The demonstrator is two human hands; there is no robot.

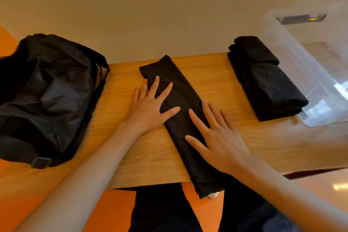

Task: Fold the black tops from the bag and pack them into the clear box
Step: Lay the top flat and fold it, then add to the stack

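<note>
Black top (183,98) on wooden table (146,156), left hand (150,111), right hand (222,143) pressing it with straight fingers (198,119), beige wall (150,15)

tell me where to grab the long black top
Take the near end of the long black top, coming from the front of the table: that end overhangs the edge, probably leaving room beneath, while the rest lies flat.

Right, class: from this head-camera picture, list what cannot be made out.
Black bag: head view, its own crumpled fabric hides any tops inside.
Clear box: head view, blurred and cut off by the right edge; contents uncertain.
Folded stack of black tops: head view, the black layers merge, so the count is unclear.
</note>
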